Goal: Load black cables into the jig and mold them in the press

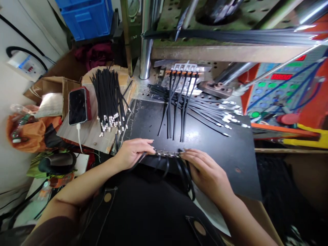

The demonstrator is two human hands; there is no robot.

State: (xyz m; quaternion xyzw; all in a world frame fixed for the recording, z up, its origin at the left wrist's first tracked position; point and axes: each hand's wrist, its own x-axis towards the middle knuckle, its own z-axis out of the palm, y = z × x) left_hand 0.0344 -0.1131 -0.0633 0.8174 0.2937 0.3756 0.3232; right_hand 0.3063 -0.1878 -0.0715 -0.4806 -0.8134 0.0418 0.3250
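My left hand (133, 151) and my right hand (203, 171) rest at the near edge of a black work plate (230, 153). Between them lies a row of black cables with metal ends (167, 153), lined up side by side. Both hands have their fingers curled and pinched on the cables; the cable tails droop over the plate's edge toward my lap. Further back, several black cables (179, 102) hang from an orange-tipped fixture (183, 72) on the machine. More cables with metal ends (217, 114) lie fanned out to the right of it.
A bundle of black cables (109, 99) lies on cardboard at the left, beside a phone (77, 106) on a charging lead. A control panel (282, 89) with buttons stands at the right. A steel column (146, 41) rises behind; a blue crate (87, 17) sits at the far left.
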